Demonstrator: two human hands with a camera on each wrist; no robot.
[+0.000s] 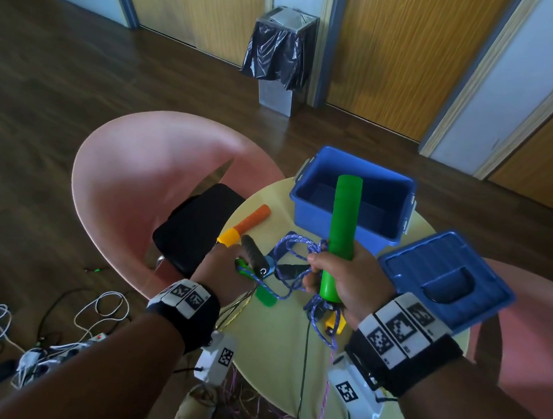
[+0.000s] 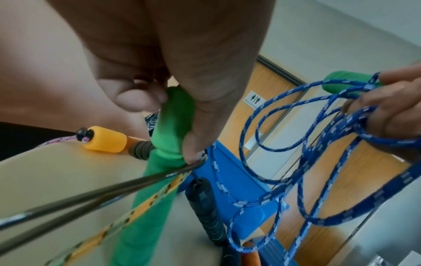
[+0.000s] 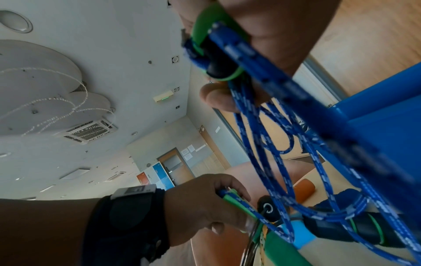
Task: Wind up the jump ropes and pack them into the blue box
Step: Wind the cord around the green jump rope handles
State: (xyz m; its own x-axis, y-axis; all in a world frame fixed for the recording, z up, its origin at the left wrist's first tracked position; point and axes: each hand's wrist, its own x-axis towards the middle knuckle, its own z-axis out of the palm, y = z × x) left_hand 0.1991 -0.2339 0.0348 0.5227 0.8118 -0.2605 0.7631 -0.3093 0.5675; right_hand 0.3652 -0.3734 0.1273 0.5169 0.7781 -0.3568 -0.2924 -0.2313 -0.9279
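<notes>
My right hand (image 1: pixel 332 277) grips one green handle (image 1: pixel 343 223) upright over the round table (image 1: pixel 272 353), with loops of the blue braided rope (image 1: pixel 293 249) gathered in its fingers (image 3: pixel 218 100). My left hand (image 1: pixel 224 265) holds the second green handle (image 2: pixel 168 144) low on the table. The open blue box (image 1: pixel 350 214) stands behind my hands, with nothing visible inside. An orange and yellow handle (image 1: pixel 245 224) and a black ribbed handle (image 1: pixel 256 257) lie on the table by my left hand. A thin steel cable (image 2: pixel 91 194) and a yellow rope (image 2: pixel 127 217) run under the left hand.
The blue lid (image 1: pixel 442 280) lies to the right of the box. A pink chair (image 1: pixel 146 187) with a black cushion (image 1: pixel 194 224) stands at the table's left. Cables (image 1: pixel 48 328) lie on the floor at lower left. A bin (image 1: pixel 280 58) stands by the far wall.
</notes>
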